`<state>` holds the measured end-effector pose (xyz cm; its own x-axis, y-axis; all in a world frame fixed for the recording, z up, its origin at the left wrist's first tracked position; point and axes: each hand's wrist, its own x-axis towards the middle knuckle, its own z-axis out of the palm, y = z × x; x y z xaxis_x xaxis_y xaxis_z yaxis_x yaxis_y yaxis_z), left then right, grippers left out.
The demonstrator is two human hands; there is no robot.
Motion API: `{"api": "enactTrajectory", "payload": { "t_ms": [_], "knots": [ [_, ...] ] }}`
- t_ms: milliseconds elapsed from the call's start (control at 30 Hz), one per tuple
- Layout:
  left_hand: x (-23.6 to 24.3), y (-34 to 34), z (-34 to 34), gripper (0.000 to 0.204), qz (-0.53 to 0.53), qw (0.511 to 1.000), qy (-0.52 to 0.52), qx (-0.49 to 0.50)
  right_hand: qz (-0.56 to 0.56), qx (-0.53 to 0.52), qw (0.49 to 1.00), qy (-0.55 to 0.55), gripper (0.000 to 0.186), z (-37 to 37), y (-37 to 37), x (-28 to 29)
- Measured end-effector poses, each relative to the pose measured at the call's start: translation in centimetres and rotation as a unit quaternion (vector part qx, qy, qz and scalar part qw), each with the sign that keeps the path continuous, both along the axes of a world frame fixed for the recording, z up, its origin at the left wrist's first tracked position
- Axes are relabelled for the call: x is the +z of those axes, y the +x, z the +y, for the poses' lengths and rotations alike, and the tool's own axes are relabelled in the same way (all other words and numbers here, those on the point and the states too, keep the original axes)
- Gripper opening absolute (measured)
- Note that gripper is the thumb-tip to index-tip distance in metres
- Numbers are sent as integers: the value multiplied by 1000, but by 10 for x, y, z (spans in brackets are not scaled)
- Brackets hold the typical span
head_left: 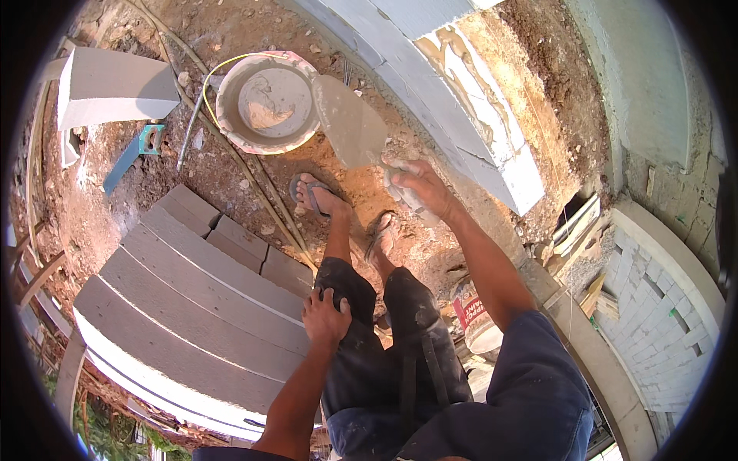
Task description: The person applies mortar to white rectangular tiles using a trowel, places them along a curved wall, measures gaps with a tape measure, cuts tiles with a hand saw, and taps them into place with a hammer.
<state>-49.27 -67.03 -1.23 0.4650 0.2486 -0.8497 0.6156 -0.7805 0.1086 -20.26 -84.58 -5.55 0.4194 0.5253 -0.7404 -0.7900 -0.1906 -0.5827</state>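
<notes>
My right hand (421, 186) is closed round the mortar-smeared handle of a trowel. The trowel's wide grey blade (352, 127) reaches up and left, its far end at the rim of a round tub (227, 127). Wet grey mortar (277, 96) lies inside the tub. My left hand (327, 316) rests on my left knee, fingers spread, with nothing seen in it. To the right of the trowel runs a low wall of pale blocks (430, 100), with brown mortar (473, 77) streaked along the white end block.
Long grey blocks (192, 300) are stacked at the left. A teal-handled handsaw (127, 157) and a lone block (115, 84) lie on rough soil at the upper left. Thin poles (257, 180) cross the ground by my feet. A paint bucket (480, 326) stands behind my right leg.
</notes>
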Motion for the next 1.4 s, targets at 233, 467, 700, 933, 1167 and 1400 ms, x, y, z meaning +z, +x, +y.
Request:
{"api": "enactTrajectory", "payload": {
  "t_ms": [233,467,700,933,1167,1400],
  "knots": [
    [2,4,-29,43,-6,995,44,-94,-347,153,743,-552,48,-173,-16,47],
    [-2,-1,-43,41,-6,991,59,-118,-335,216,635,-662,47,-302,-98,74],
    [1,-5,-49,40,-15,983,78,-167,-350,147,662,-646,40,-265,-52,59],
    [-4,-7,-50,41,4,982,72,-176,-413,173,630,-634,45,-251,-26,25],
    [-2,-3,-50,42,29,986,56,-156,-431,-18,662,-613,44,-188,-59,13],
    [-10,0,-41,45,5,988,31,-149,-411,-300,586,-630,48,-36,-50,-133]
  ]
}}
